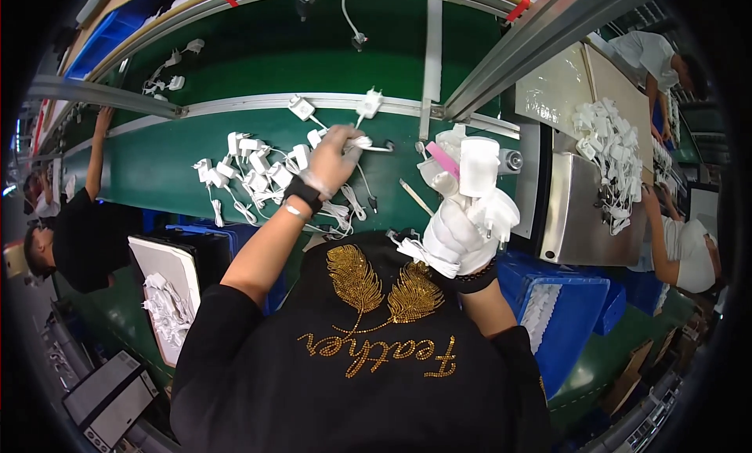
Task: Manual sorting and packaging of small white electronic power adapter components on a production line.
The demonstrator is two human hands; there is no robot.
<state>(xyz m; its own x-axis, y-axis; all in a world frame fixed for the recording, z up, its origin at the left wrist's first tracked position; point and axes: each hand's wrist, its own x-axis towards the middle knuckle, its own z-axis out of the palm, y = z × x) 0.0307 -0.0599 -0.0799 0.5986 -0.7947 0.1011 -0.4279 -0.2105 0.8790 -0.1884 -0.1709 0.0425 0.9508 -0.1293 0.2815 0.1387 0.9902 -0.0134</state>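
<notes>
My left hand (333,167), with a black watch at the wrist, reaches over the green bench with fingers closed around a bundled white cable (362,142). The cable's dark plug end sticks out to the right. In a white glove, my right hand (456,237) grips several white power adapters (479,163), one with its prongs pointing down. White cable hangs below this hand. A loose pile of white power adapters (254,164) with coiled cables lies left of and under my left hand. Two more adapters (370,103) rest at the white rail beyond it.
A pink strip (443,160) and a pale stick tool (416,197) are near my right hand. A metal post (540,45) slants across the right. More adapters heap on a metal box (611,151). Blue bins (580,312) stand below. Other people work at both sides.
</notes>
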